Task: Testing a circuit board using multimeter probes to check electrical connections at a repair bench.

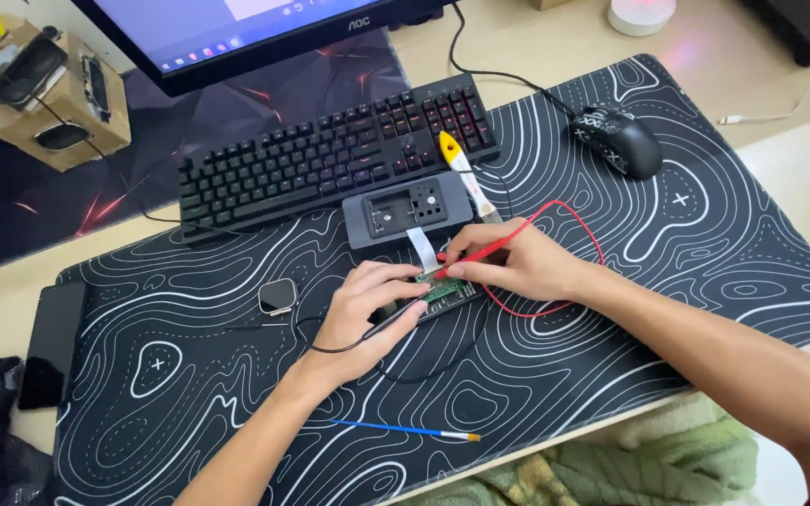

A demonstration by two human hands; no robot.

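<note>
A small green circuit board (442,288) lies on the black desk mat (611,281) with white wavy lines. My right hand (508,265) grips a red test probe (476,256), its tip on the board; a red wire (585,230) loops off to the right. My left hand (363,314) holds a black probe (396,319) by the board's left edge, with a black wire trailing beneath. A white ribbon cable (422,247) joins the board to a grey rectangular device (405,208) just behind it.
Behind the grey device sits a black keyboard (330,159), with a monitor (236,37) further back and a patterned mouse (621,141) to the right. A yellow-handled tool (461,169) leans by the device. A thin blue brush (405,430) lies near the front edge. A small dark square piece (277,294) rests at left.
</note>
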